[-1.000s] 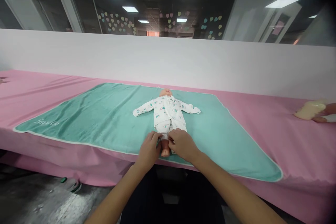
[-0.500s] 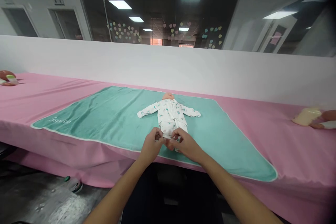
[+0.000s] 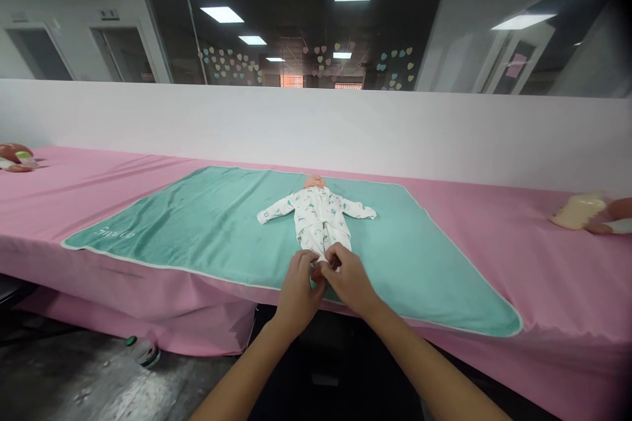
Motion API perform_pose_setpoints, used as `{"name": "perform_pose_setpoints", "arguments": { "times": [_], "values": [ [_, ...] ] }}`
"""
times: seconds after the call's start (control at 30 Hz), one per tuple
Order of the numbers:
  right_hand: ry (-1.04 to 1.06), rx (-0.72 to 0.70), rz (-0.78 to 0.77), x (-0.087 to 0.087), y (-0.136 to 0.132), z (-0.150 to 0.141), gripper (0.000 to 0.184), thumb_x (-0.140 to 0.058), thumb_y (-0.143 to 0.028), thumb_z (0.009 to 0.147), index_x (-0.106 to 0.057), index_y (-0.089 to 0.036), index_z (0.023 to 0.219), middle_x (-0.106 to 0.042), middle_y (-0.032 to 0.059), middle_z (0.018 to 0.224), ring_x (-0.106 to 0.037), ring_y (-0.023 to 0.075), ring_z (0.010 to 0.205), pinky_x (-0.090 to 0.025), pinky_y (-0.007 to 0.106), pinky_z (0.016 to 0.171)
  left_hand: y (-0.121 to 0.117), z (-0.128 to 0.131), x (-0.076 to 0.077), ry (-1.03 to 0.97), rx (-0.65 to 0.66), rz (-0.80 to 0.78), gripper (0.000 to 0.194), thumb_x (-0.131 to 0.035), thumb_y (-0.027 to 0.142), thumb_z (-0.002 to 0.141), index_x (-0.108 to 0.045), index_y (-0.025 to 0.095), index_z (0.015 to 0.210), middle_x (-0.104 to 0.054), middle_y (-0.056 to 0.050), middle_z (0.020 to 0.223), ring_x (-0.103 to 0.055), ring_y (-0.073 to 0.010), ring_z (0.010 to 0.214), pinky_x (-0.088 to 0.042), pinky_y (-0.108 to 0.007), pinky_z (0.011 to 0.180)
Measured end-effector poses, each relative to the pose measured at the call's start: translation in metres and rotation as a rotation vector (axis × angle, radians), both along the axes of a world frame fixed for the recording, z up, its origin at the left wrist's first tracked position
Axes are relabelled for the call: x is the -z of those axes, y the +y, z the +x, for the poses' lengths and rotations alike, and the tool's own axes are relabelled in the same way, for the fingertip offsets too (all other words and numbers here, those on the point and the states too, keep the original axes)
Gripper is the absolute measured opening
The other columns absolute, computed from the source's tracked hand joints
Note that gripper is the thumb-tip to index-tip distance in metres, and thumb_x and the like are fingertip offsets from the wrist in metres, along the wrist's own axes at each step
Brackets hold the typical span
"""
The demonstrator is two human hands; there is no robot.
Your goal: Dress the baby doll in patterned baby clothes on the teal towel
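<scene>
A baby doll [image 3: 315, 181] lies on its back, head away from me, on a green blanket [image 3: 217, 223]. It wears a white printed top [image 3: 318, 205] with both sleeves spread out, and matching trousers [image 3: 311, 237]. At the doll's feet, my left hand [image 3: 300, 293] has its fingers closed on a trouser leg near the cuff. Close beside it, my right hand [image 3: 351, 279] pinches the same white cloth from the other side. The doll's feet are mostly hidden by my fingers.
A pink cloth [image 3: 474, 223] covers the table under the blanket. At the right edge lies a pale yellowish object [image 3: 577, 210]; part of another doll [image 3: 14, 154] and a green-capped bottle are far left. A white partition [image 3: 296, 125] stands behind. A clear jar [image 3: 143, 350] lies on the floor.
My left hand has moved right and a little nearer to me, and now sits closer to my right hand. The trouser legs look straighter, the cloth bunched between my fingers.
</scene>
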State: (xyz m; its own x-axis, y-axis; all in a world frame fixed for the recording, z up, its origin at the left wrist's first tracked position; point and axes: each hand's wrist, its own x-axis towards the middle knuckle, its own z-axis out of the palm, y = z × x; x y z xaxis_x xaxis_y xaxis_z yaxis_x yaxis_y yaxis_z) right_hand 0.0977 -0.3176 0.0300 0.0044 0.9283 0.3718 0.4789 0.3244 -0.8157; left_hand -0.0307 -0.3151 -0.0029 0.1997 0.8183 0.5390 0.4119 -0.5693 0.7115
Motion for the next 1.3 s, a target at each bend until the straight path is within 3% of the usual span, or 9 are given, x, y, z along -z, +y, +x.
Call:
{"name": "perform_pose_setpoints", "arguments": {
  "times": [0.13, 0.27, 0.43, 0.57, 0.77, 0.93, 1.03, 1.17, 1.3],
  "values": [
    [0.148, -0.114, -0.144, -0.018, 0.006, 0.007, 0.012, -0.053, -0.025, 0.074, -0.043, -0.021, 0.07, -0.045, -0.0065, 0.058, -0.042, 0.0095, 0.052, -0.033, 0.023, 0.051, 0.006, 0.008, -0.012, 0.041, -0.094, 0.032, 0.011, -0.047, 0.019, 0.079, -0.046, 0.019, 0.09, -0.049, -0.004, 0.092, -0.048, -0.0184, 0.088, -0.041, -0.033, 0.074],
    [0.314, -0.359, -0.339, -0.026, 0.015, 0.022, 0.019, -0.062, -0.029, 0.072, -0.046, -0.02, 0.074, -0.052, -0.0044, 0.062, -0.048, 0.0099, 0.055, -0.037, 0.023, 0.052, 0.009, 0.009, -0.02, -0.052, -0.056, -0.115, 0.008, -0.048, 0.02, 0.078, -0.047, 0.019, 0.086, -0.052, -0.001, 0.084, -0.052, -0.0161, 0.079, -0.041, -0.032, 0.072],
    [0.608, -0.476, -0.494, -0.012, 0.021, 0.027, 0.024, -0.065, -0.032, 0.071, -0.046, -0.02, 0.08, -0.054, -0.0029, 0.069, -0.052, 0.0104, 0.059, -0.04, 0.023, 0.055, 0.012, 0.005, -0.017, -0.144, 0.068, -0.32, 0.005, -0.047, 0.022, 0.079, -0.048, 0.019, 0.083, -0.055, 0.002, 0.078, -0.054, -0.0133, 0.073, -0.04, -0.028, 0.071],
    [0.682, -0.465, -0.565, 0.002, 0.023, 0.017, 0.023, -0.06, -0.035, 0.074, -0.043, -0.021, 0.08, -0.048, -0.0048, 0.067, -0.048, 0.0094, 0.052, -0.039, 0.023, 0.049, 0.021, 0.005, -0.005, 0.063, -0.098, -0.218, 0.007, -0.047, 0.014, 0.073, -0.045, 0.02, 0.076, -0.054, 0.001, 0.074, -0.05, -0.014, 0.069, -0.035, -0.025, 0.061],
    [0.257, -0.362, -0.291, 0.004, 0.008, 0.007, 0.007, -0.051, -0.021, 0.077, -0.048, -0.022, 0.084, -0.051, -0.0027, 0.076, -0.05, 0.0123, 0.069, -0.041, 0.025, 0.062, 0.029, 0.005, 0.006, 0.433, -0.187, 0.04, 0.024, -0.043, 0.0, 0.066, -0.042, 0.021, 0.078, -0.051, -0.002, 0.08, -0.045, -0.0142, 0.061, -0.025, -0.027, 0.051],
    [-0.028, -0.284, -0.212, 0.013, -0.007, 0.005, 0.025, -0.046, -0.006, 0.069, -0.049, -0.022, 0.088, -0.054, -0.0008, 0.085, -0.05, 0.0147, 0.078, -0.041, 0.027, 0.07, 0.017, 0.0, 0.001, 0.477, -0.142, 0.016, 0.027, -0.043, -0.003, 0.065, -0.042, 0.021, 0.078, -0.054, -0.002, 0.081, -0.051, -0.0171, 0.068, -0.034, -0.028, 0.055],
    [-0.185, -0.17, -0.065, 0.025, -0.014, 0.001, 0.032, -0.043, -0.001, 0.068, -0.05, -0.022, 0.091, -0.055, 0.0026, 0.094, -0.049, 0.0184, 0.088, -0.041, 0.032, 0.076, 0.006, -0.002, 0.004, 0.478, -0.131, 0.051, 0.032, -0.043, -0.001, 0.07, -0.046, 0.021, 0.094, -0.058, -0.005, 0.095, -0.055, -0.0195, 0.081, -0.043, -0.031, 0.064],
    [-0.267, -0.106, 0.11, 0.041, -0.03, -0.002, 0.038, -0.04, 0.002, 0.07, -0.05, -0.022, 0.098, -0.054, 0.0052, 0.1, -0.047, 0.022, 0.096, -0.039, 0.041, 0.086, -0.012, -0.006, 0.014, 0.525, -0.146, 0.156, 0.046, -0.043, 0.002, 0.075, -0.043, 0.022, 0.117, -0.053, -0.008, 0.121, -0.054, -0.0238, 0.104, -0.047, -0.039, 0.081],
    [-0.212, -0.169, 0.131, 0.043, -0.053, 0.003, 0.043, -0.037, 0.002, 0.075, -0.05, -0.024, 0.106, -0.054, 0.0054, 0.101, -0.049, 0.0202, 0.097, -0.041, 0.04, 0.09, -0.029, -0.008, 0.017, 0.54, -0.125, 0.258, 0.039, -0.043, 0.006, 0.079, -0.047, 0.022, 0.114, -0.047, -0.009, 0.13, -0.041, -0.0269, 0.122, -0.041, -0.046, 0.095]
  ]
}}
